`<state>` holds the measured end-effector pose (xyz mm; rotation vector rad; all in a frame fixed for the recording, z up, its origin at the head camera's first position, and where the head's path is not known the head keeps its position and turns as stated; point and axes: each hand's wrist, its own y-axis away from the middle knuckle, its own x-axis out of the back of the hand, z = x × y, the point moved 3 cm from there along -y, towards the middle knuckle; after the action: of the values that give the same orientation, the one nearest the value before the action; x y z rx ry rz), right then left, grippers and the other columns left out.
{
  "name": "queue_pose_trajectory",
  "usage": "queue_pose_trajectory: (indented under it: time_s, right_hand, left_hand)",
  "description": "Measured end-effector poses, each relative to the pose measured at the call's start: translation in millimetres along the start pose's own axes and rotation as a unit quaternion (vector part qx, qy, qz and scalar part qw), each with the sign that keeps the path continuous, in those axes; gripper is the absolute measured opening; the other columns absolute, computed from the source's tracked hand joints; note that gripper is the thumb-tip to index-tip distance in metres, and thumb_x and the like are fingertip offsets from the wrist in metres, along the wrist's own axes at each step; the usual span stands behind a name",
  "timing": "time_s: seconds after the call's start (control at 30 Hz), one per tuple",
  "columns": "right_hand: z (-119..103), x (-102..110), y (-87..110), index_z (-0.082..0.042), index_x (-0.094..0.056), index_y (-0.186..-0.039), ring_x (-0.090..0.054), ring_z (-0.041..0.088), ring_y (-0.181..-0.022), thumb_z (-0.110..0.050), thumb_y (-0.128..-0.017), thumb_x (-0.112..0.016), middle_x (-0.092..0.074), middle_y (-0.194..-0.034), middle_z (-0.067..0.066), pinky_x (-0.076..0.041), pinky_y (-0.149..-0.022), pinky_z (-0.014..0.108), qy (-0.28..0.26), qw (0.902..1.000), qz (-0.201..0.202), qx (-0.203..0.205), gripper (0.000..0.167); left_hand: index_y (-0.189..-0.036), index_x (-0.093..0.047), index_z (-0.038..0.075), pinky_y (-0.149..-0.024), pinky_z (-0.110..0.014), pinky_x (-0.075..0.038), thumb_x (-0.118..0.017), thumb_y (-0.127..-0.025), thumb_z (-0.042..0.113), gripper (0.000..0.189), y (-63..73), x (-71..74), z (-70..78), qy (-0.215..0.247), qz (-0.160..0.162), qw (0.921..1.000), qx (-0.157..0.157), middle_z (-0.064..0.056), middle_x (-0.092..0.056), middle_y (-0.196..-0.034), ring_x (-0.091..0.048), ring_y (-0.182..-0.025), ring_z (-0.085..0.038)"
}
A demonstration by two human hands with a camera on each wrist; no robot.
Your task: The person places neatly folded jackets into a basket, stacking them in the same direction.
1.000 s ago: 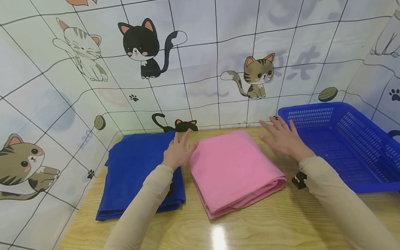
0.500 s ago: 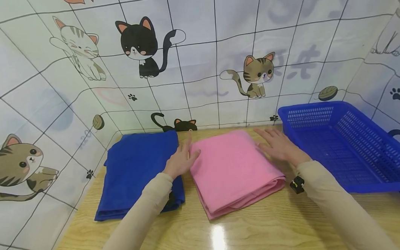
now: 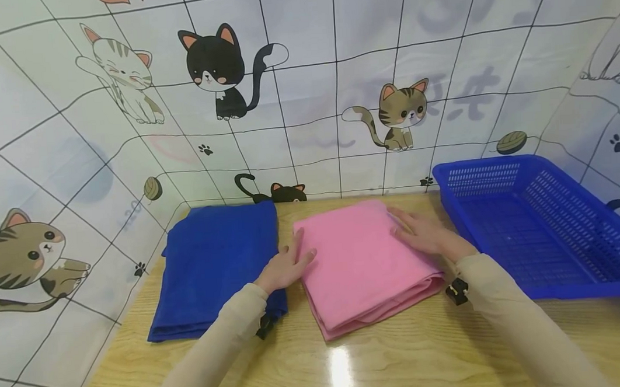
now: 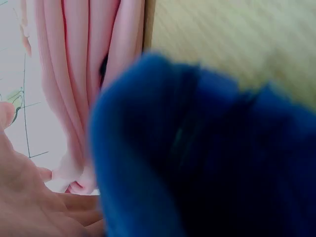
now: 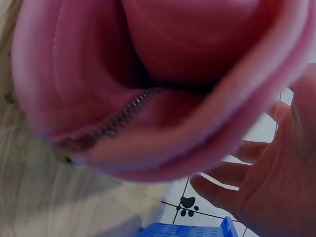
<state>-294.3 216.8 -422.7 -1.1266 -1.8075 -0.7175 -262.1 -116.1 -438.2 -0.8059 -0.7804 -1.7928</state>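
Note:
A folded pink cloth (image 3: 358,267) lies on the table between my hands. In the right wrist view, a metal zipper (image 5: 131,111) runs inside its layered folds. At its left edge, my left hand (image 3: 284,266) has its fingers extended, the tips at the cloth's far left corner. My right hand (image 3: 429,235) is at the opposite edge, fingers straight and pointing toward the back. To the left sits a folded blue cloth (image 3: 216,262), partly under my left forearm in the head view. Its edge blocks much of the left wrist view.
A blue plastic basket (image 3: 583,290) with perforated walls stands at the right, close beside my right forearm. Behind the wooden table (image 3: 392,364) rises a wall covering (image 3: 310,100) printed with cats and grid lines.
Both hands have come down and closer to the pink cloth, the left moving right and toward me, the right moving left. The pink and blue cloths have stayed in place.

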Motion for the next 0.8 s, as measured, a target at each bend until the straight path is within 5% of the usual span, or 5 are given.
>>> queue_pose_trajectory:
  time_s: [0.27,0.53,0.67,0.8]
  right_hand:
    - [-0.2,-7.6,1.6,-0.009,-0.016,-0.155,-0.032,0.053,-0.129,-0.043,-0.103,-0.038,-0.022,-0.152,0.027,-0.024,-0.103,0.064,-0.027,0.9994,-0.015,0.012,0.067]
    - [-3.2,-11.6,4.0,-0.007,-0.014,-0.155,-0.026,0.053,-0.133,-0.041,-0.100,-0.046,-0.016,-0.154,0.027,-0.022,-0.105,0.064,-0.087,0.9959,-0.016,0.019,0.072]
    - [-3.9,-13.0,8.1,-0.011,-0.016,-0.155,-0.026,0.051,-0.134,-0.042,-0.097,-0.052,-0.017,-0.154,0.026,-0.021,-0.104,0.065,-0.091,0.9951,-0.015,0.037,0.075]
    - [-6.9,-16.5,13.5,-0.018,-0.016,-0.156,-0.027,0.051,-0.134,-0.046,-0.095,-0.055,-0.016,-0.156,0.024,-0.021,-0.101,0.069,-0.110,0.9929,-0.027,0.036,0.078]
  left_hand:
    - [-0.156,-0.006,0.013,-0.106,-0.047,-0.033,-0.043,-0.098,0.054,0.080,3.6,-11.0,4.1,0.056,-0.019,0.9977,-0.034,-0.028,-0.034,-0.147,-0.040,-0.131,-0.038]
    - [-0.155,-0.015,0.008,-0.103,-0.051,-0.034,-0.065,-0.090,0.034,0.086,2.5,-17.5,-2.7,0.080,0.018,0.9937,-0.076,-0.023,-0.030,-0.151,-0.039,-0.128,-0.041]
    - [-0.155,-0.019,0.010,-0.110,-0.047,-0.026,-0.070,-0.088,0.024,0.085,-0.6,-17.2,-5.4,0.158,0.020,0.9849,-0.068,-0.016,-0.023,-0.156,-0.028,-0.138,-0.035]
    - [-0.155,-0.020,0.013,-0.113,-0.048,-0.016,-0.071,-0.086,0.013,0.086,-5.4,-14.7,-10.4,0.249,0.003,0.9672,-0.049,-0.014,-0.016,-0.158,-0.015,-0.144,-0.030]
